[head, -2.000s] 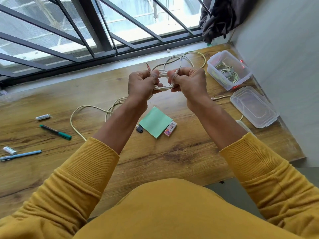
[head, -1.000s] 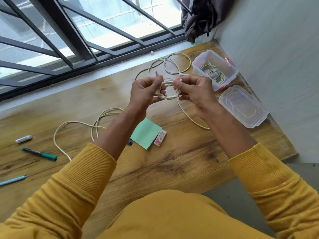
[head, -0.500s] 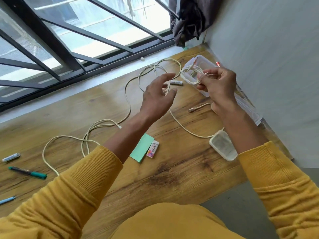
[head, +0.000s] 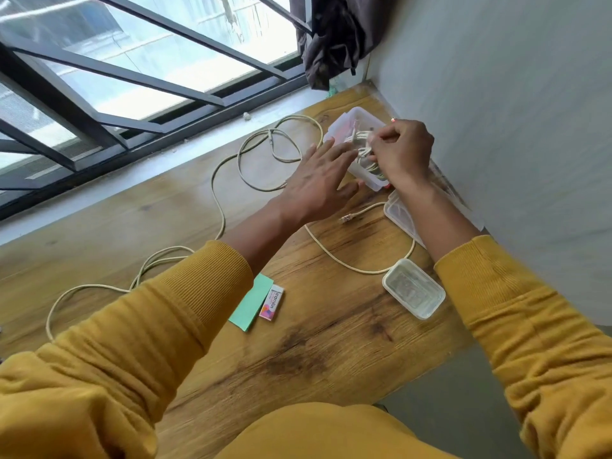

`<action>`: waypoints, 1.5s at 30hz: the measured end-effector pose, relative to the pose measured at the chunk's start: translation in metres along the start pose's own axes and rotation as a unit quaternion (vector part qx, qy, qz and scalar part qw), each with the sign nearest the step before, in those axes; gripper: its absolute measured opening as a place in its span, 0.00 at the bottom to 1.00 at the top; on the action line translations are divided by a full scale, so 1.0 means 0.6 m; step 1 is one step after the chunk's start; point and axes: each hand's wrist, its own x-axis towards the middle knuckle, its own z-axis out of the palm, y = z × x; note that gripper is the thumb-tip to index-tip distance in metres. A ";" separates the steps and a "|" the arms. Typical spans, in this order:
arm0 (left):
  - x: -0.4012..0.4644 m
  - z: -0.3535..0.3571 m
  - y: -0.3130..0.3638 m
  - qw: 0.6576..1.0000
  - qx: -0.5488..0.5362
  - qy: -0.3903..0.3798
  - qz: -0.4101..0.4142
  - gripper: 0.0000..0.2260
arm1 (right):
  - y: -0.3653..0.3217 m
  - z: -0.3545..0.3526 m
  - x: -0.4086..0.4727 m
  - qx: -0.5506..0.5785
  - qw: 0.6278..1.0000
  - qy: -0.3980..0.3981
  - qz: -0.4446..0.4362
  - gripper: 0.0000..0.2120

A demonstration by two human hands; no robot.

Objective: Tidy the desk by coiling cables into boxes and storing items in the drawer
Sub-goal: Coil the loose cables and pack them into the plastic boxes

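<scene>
A clear plastic box stands at the desk's far right corner, near the wall. My right hand grips a small coiled white cable and holds it inside the box. My left hand has its fingers straight, with the fingertips against the box's near side. A long cream cable lies loose across the desk, looping toward the left. A shorter cable with a plug end lies in front of the box.
A clear lid lies under my right forearm. A small lidded container sits near the desk's front edge. A green sticky-note pad and an eraser lie mid-desk. Window bars run behind; the wall is right.
Both hands held the coil in mid-air; my left hand let go. My right hand carried the coil right and lowered it into the box, and my left hand moved to the box's side.
</scene>
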 end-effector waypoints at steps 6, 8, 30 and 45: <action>0.016 0.026 -0.018 1.000 0.017 -0.013 0.002 0.30 | 0.002 0.006 -0.001 -0.091 0.995 -0.004 -0.051 0.07; 0.019 0.028 -0.023 1.000 0.012 -0.016 0.003 0.31 | 0.000 0.008 0.000 -0.109 0.993 -0.005 -0.054 0.05; -0.439 0.024 -0.046 0.917 -0.230 0.186 -0.268 0.19 | -0.135 0.090 -0.329 0.001 0.950 -0.225 -0.215 0.03; -0.644 0.011 -0.117 0.805 -0.299 0.363 -0.362 0.19 | -0.176 0.232 -0.454 -0.121 0.933 -0.287 -0.181 0.10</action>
